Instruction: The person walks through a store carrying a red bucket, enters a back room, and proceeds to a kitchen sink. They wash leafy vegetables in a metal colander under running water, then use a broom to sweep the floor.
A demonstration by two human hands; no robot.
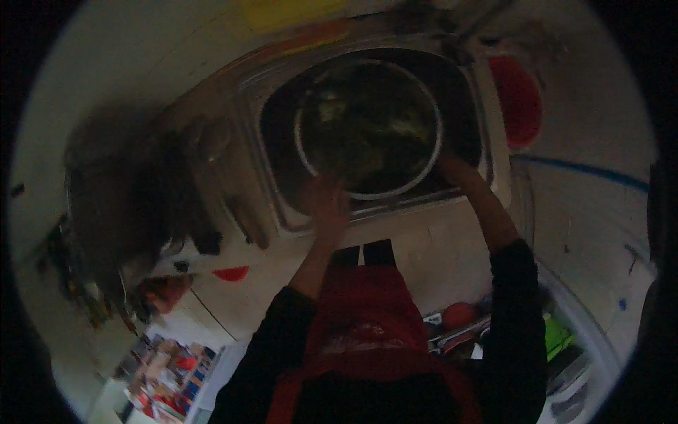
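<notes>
A round basin (300, 132) with a pale rim stands in the metal sink (283, 209). Dark green matter, perhaps leaves in water, fills it (365, 124), and light glints off the surface. My left hand (327, 199) is blurred at the basin's near left rim, its fingers hard to make out. On the opposite side, my right hand (454, 167) is against the basin's lower right rim, with its fingers lost in shadow. Whether either hand grips the rim cannot be told in this dim light.
Dark cookware (116, 196) crowds the drainboard on the left. A red bowl-like item (516, 100) and a blue hose (582, 168) are right of the sink. Something yellow (291, 13) is at the back. Lower left holds a box of mixed packets (169, 376); a green item (557, 336) is lower right.
</notes>
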